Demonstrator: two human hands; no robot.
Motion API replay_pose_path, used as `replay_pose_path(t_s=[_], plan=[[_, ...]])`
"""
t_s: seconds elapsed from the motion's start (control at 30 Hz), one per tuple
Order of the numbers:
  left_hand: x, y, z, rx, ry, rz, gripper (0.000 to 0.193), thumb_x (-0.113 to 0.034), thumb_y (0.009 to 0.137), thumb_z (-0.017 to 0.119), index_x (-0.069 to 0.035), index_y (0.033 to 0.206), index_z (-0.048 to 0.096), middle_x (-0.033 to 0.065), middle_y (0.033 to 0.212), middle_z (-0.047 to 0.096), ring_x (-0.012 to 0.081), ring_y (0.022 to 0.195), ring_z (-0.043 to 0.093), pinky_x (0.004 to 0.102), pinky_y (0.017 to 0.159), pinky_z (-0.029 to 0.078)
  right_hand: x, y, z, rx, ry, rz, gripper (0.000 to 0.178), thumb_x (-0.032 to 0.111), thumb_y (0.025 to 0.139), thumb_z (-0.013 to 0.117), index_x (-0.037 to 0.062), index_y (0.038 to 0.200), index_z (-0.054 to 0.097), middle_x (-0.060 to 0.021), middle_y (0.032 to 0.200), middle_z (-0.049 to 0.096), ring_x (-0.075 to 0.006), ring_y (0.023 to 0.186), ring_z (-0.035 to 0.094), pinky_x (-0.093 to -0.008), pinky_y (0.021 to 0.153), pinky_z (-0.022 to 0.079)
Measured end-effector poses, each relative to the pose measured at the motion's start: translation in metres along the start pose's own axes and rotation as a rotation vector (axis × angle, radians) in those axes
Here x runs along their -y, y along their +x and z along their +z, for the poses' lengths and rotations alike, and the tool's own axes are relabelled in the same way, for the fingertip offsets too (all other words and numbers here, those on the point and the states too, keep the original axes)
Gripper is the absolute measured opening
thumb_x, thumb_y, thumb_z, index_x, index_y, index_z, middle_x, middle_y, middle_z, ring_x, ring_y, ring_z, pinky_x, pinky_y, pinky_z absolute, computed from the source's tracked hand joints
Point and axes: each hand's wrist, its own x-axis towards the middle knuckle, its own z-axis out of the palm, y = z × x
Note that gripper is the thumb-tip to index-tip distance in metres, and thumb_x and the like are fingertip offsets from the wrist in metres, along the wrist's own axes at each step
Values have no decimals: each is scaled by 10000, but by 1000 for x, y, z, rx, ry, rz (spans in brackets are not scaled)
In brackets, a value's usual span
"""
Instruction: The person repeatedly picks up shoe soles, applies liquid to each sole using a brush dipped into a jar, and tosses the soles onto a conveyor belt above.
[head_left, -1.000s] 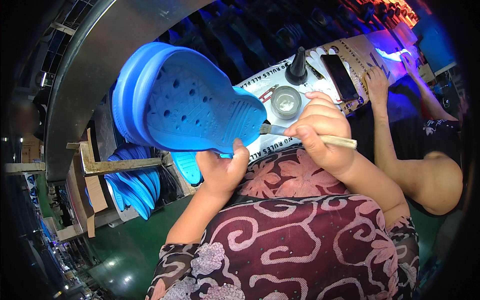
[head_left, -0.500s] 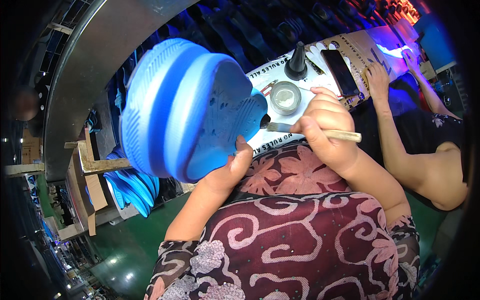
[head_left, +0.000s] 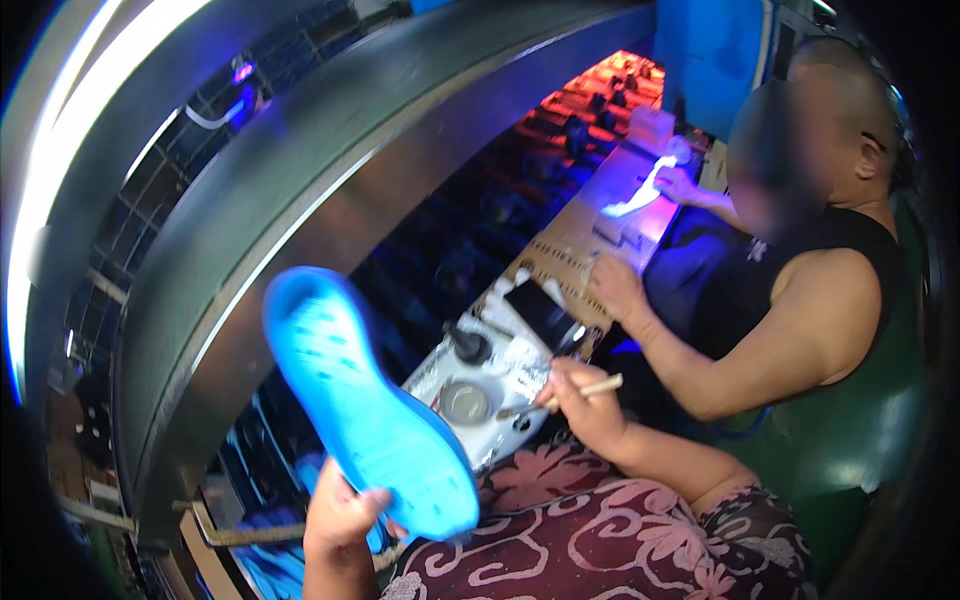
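Observation:
My left hand (head_left: 345, 510) is closed on a blue shoe sole (head_left: 375, 420), gripping it by the edge of its wider lower end, thumb on the face turned toward me. That face has small hollows near its far end, and the sole tilts up to the left. To the right, my right hand (head_left: 592, 418) pinches a brush (head_left: 603, 386) by its pale wooden handle. The brush's head points left, just beside a round clear jar (head_left: 465, 403) holding a pale substance; whether they touch I cannot tell.
A dark cone-topped bottle (head_left: 468, 345) and a black phone (head_left: 543, 318) lie along the narrow covered worktop (head_left: 515, 440). At right, a co-worker in a black sleeveless top (head_left: 830, 260) works under violet light. A long metal machine edge (head_left: 330, 190) curves across behind the sole.
My view has swung up and right. The sole has turned so its inner face shows. The brush has left the sole and is now beside the jar.

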Motion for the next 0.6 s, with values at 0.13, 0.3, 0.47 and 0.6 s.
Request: replay_pose_path(t_s=[0.13, 0.3, 0.47, 0.6], plan=[[-36, 101, 58, 427, 102, -281, 645, -70, 775, 576, 72, 1344, 308, 156, 783, 638, 186, 519, 635, 269, 415, 517, -11, 1, -43, -89, -61, -16, 289, 96, 920, 519, 29, 671, 651, -77, 645, 587, -218, 642, 560, -347, 629, 426], [-118, 359, 149, 331, -163, 85, 319, -266, 919, 591, 10, 1072, 543, 135, 816, 650, 174, 772, 678, 263, 582, 555, -10, 21, -84, -162, -103, -32, 267, 50, 896, 524, 16, 659, 644, -75, 596, 591, -234, 597, 564, -358, 643, 438], [-177, 490, 230, 179, -523, 42, 363, -250, 956, 489, 103, 1017, 550, 221, 965, 654, 274, 824, 675, 268, 684, 575, -16, 34, -102, -186, -181, -94, 270, 102, 898, 538, 20, 662, 641, -96, 623, 603, -261, 611, 579, -364, 648, 451], [-111, 392, 225, 215, -412, 307, 369, -215, 926, 544, 12, 1198, 440, 212, 1025, 633, 316, 922, 658, 386, 800, 546, -26, 35, -100, -143, -80, -85, 274, 107, 906, 536, 17, 673, 647, -95, 623, 602, -251, 599, 578, -358, 636, 450]])
